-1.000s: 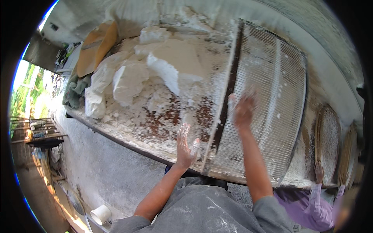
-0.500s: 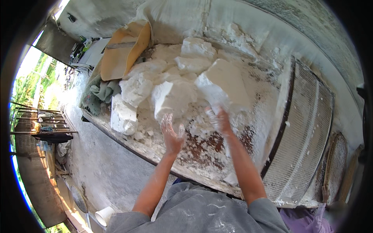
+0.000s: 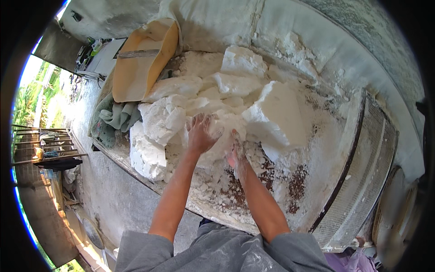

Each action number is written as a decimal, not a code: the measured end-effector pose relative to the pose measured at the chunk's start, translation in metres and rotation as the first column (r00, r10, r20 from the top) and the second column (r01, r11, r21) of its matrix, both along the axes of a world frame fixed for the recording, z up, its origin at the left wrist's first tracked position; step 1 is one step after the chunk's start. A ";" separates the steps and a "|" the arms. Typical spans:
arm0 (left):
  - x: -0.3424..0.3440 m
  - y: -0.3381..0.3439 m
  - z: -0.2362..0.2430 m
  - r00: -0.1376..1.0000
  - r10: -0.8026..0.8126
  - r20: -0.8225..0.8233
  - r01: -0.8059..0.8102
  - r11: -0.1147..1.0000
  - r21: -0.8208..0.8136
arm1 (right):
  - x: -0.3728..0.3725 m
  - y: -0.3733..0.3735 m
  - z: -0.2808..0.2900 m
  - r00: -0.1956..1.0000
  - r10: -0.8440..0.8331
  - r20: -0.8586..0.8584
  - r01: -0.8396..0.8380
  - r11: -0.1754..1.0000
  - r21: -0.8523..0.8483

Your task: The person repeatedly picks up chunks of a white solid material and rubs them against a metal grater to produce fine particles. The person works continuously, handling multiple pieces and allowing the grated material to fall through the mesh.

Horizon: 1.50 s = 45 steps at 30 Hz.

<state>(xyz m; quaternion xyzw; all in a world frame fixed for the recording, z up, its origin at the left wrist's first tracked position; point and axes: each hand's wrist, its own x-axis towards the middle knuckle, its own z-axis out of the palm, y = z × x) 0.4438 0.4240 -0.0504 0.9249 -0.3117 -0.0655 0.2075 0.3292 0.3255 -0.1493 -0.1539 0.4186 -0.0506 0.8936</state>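
My left hand (image 3: 202, 133), dusted with white powder, lies on top of a crumbly white lump (image 3: 217, 156) in the middle of the trough, its fingers spread. Against the lump's right side my right hand (image 3: 237, 152) is held on edge, fingers stretched out and pointing away from me. To the right leans a large, smooth-faced white block (image 3: 285, 120). On the left are a rough white chunk (image 3: 163, 118) and, nearer me, a smaller white block (image 3: 147, 152). More white blocks (image 3: 244, 61) are heaped behind.
A yellow scoop-shaped container (image 3: 170, 41) with a bar across it lies at the back left, above a crumpled green-grey cloth (image 3: 120, 115). A framed ribbed screen (image 3: 358, 181) stands on the right. Someone's purple garment (image 3: 351, 262) shows at the lower right.
Both hands have moved forward onto the middle lump. The right hand has come left, away from the large block and closer to the left hand. The view has shifted slightly.
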 end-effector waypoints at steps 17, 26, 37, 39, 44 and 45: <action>-0.210 -0.044 -0.028 0.898 -0.423 -0.126 0.394 0.897 -0.200 | -0.236 -0.018 0.035 0.946 -0.256 0.199 0.304 0.913 -0.273; -0.279 -0.086 0.019 0.879 -0.454 0.143 0.457 0.718 -0.526 | -0.305 -0.060 0.124 0.883 -0.427 -0.194 0.269 0.800 -0.536; -0.414 -0.186 0.149 0.819 -0.533 0.213 0.376 0.219 -0.900 | -0.470 -0.166 0.259 0.904 -0.273 0.328 0.406 0.317 -0.857; -0.444 -0.215 0.135 0.731 -0.658 -0.182 0.049 0.316 -0.947 | -0.498 -0.196 0.244 0.899 -0.304 0.316 0.394 0.244 -0.886; -0.482 -0.237 0.080 0.842 -0.461 -0.280 -0.045 0.456 -0.889 | -0.515 -0.196 0.154 0.941 -0.336 0.041 0.076 0.091 -0.993; -0.484 -0.232 0.072 0.793 -0.477 -0.379 -0.201 0.382 -0.902 | -0.517 -0.192 0.142 0.918 -0.367 0.149 0.218 0.152 -0.964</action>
